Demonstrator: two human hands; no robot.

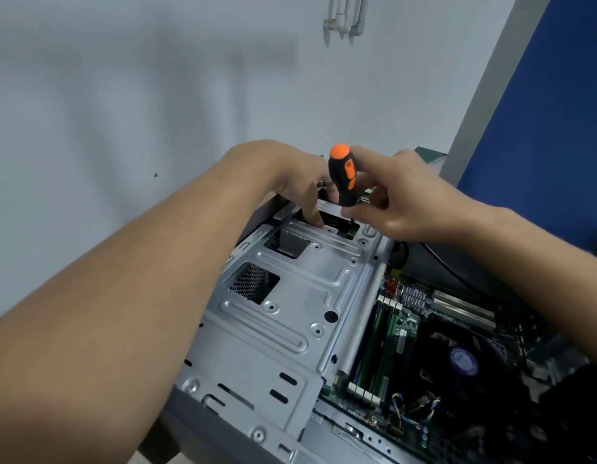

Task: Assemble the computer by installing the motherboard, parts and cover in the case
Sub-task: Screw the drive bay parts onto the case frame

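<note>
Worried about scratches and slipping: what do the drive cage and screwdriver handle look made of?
The drive cage looks like sheet steel, dull silver, with stamped ribs and punched holes. The screwdriver handle looks moulded plastic, matt black; its orange parts may be rubber.

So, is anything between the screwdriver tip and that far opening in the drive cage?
Nothing visible. The screwdriver shaft drops into the opening; the left hand touches its left edge, beside the shaft. The tip itself is unclear.

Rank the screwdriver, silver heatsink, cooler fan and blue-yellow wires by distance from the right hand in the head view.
1. screwdriver, held in the right hand.
2. silver heatsink, just below it.
3. cooler fan, lower right.
4. blue-yellow wires, near the bottom.
</note>
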